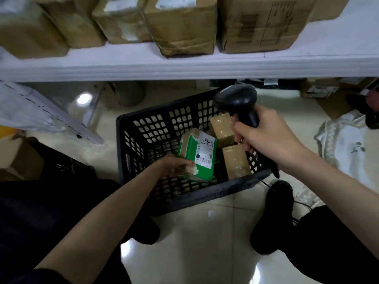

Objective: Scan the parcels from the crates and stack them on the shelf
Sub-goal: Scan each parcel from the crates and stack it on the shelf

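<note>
Left hand fingers clamp the green parcel inside the black crate; right hand fingers wrap the barcode scanner. The end-only grip could slip, and the tilted label might misread.

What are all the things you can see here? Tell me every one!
green parcel: 1, green with a white label, in the crate, gripped by the left hand
brown parcels: 2, brown, taped, in the crate's right side
crate: 1, black, on the floor below the shelf
scanner: 1, black, over the crate, in the right hand
shelf: 1, white, across the top
boxes: at least 5, brown cardboard, on the shelf
cloth: 1, white, on the floor at right
shoes: 2, black, on the floor
left hand: 1, holds the green parcel
right hand: 1, holds the scanner
</note>
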